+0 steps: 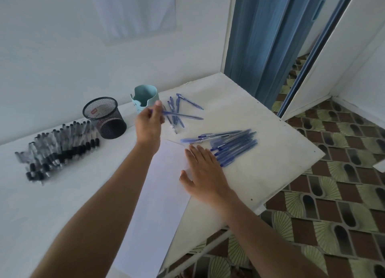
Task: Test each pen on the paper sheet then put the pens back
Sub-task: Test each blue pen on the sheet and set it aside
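One blue pen [187, 116] was pinched in the left hand [149, 123] beside the far pale blue cup [143, 94], seemingly being put back, while the right hand [205, 173] lay flat, fingers straight, on the paper sheet [158, 204]; next, it needed dropping upright into the cup.

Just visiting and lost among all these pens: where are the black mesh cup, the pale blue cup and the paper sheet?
black mesh cup [112, 127]: head view, its side wall.
pale blue cup [145, 93]: head view, inside of its back wall.
paper sheet [158, 204]: head view, bare middle.
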A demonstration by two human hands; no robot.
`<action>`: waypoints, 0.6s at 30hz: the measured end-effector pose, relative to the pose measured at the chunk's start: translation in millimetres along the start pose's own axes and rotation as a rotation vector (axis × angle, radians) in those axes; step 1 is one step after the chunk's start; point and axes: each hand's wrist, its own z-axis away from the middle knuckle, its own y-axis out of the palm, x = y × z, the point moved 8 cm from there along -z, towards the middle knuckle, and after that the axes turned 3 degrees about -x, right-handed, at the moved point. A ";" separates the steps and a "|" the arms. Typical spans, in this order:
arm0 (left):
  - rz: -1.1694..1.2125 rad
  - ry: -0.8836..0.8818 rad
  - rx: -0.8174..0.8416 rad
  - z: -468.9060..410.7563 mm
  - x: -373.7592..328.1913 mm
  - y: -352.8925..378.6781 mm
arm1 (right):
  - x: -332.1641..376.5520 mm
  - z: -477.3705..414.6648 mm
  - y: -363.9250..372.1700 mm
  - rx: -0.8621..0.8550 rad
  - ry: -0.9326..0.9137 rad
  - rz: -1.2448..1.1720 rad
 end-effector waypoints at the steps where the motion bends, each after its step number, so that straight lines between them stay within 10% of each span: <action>1: 0.155 -0.065 -0.040 0.0 3.3 -10.0 | 1.5 -0.1 1.4 0.001 -0.008 0.000; 18: 0.691 -0.410 -0.002 12.2 25.1 -60.6 | 11.9 -3.1 10.6 0.031 -0.014 -0.090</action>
